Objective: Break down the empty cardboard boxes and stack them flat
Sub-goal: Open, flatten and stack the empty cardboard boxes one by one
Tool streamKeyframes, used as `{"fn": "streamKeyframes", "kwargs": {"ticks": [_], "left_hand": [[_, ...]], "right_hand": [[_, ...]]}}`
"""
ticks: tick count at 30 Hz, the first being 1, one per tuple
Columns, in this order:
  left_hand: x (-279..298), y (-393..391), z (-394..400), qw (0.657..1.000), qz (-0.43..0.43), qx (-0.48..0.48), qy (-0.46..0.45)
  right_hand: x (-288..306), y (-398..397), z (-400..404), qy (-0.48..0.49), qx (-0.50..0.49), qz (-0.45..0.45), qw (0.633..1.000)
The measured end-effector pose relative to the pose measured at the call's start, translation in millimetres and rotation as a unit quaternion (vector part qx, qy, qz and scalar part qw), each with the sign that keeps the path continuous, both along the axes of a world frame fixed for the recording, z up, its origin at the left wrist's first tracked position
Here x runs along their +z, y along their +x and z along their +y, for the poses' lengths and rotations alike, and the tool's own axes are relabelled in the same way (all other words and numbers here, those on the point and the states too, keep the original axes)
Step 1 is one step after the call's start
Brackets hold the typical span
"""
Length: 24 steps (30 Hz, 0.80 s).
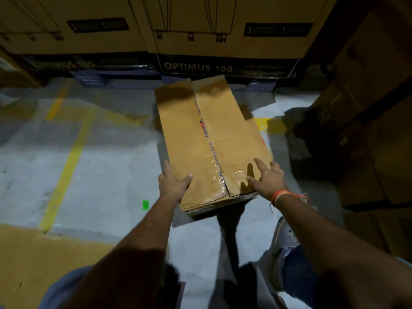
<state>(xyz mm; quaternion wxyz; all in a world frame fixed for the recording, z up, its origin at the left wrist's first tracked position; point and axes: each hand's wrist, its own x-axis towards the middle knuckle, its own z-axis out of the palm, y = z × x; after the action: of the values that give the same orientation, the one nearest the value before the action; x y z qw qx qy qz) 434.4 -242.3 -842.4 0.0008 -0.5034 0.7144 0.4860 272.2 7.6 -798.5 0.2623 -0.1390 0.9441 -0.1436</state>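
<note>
Both hands hold the near end of the cardboard box (211,139). Our left hand (172,182) wraps the near left corner: the thumb lies on the top face and the fingers curl down the side. Our right hand (266,178) rests on the top face near the right corner with fingers spread and fairly straight, pressing rather than clasping.

The box is still fully formed. Its top flaps are closed, and clear printed tape (210,150) runs along the centre seam, wrinkled at the near end. The box sits tilted, its far end toward the stacked cartons (200,41) marked OPTIMUS 100 and its near end above the grey floor (100,163).

We judge the task to be at an early stage for this box: the tape is not yet cut or peeled, no flap is opened, and no panel is folded. A brown sheet (33,253) lies flat on the floor at lower left; whether it is a flattened box we cannot tell.
</note>
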Motion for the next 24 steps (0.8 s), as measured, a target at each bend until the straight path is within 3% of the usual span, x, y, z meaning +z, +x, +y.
{"fn": "streamKeyframes", "kwargs": {"ticks": [4, 11, 17, 24], "left_hand": [[-17, -4, -4, 0.995, 0.011, -0.067, 0.071], [-8, 5, 19, 0.991, -0.043, -0.128, -0.002], [12, 26, 29, 0.969, -0.083, -0.231, -0.02], [64, 40, 26, 0.946, -0.154, -0.286, 0.018]], "right_hand": [[-14, -4, 1, 0.008, 0.008, -0.051, 0.999], [-11, 21, 9, 0.053, 0.014, -0.055, 0.997], [0, 57, 37, 0.079, -0.006, -0.124, 0.989], [42, 75, 48, 0.082, 0.116, -0.192, 0.971]]}}
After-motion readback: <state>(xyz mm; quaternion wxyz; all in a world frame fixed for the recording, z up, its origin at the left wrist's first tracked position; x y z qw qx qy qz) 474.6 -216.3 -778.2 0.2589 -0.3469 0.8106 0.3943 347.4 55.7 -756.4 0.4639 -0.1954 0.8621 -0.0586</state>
